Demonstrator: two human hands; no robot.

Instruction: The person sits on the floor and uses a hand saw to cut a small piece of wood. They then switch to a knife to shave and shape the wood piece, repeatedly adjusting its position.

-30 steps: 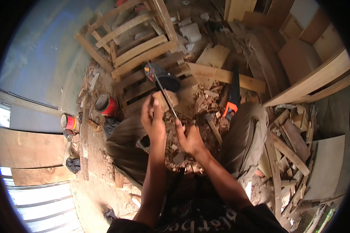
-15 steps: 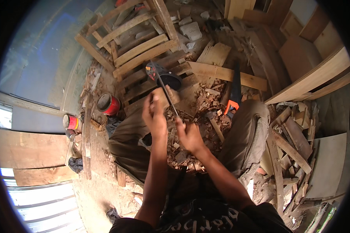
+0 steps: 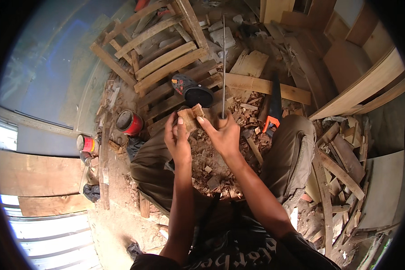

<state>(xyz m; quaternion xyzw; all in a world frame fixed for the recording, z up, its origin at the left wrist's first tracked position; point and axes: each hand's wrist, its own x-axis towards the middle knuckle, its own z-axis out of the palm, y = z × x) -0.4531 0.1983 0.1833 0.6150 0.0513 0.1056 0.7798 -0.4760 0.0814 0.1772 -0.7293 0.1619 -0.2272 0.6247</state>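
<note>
Wood block (image 3: pixel 188 119), brown and rough-edged, is sitting toward eleven o'clock, partly hidden by the pinching left hand (image 3: pixel 178 136); we are seeing the right hand (image 3: pixel 224 136) pinching a wood fragment (image 3: pixel 197 110), covering the thin blade's (image 3: pixel 224 67) lower end.

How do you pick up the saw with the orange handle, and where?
Probably by its orange handle, reaching from the person's side, just left of the right knee: the handle end is nearest the person, while the saw's dark blade points away, over the plank.
</note>
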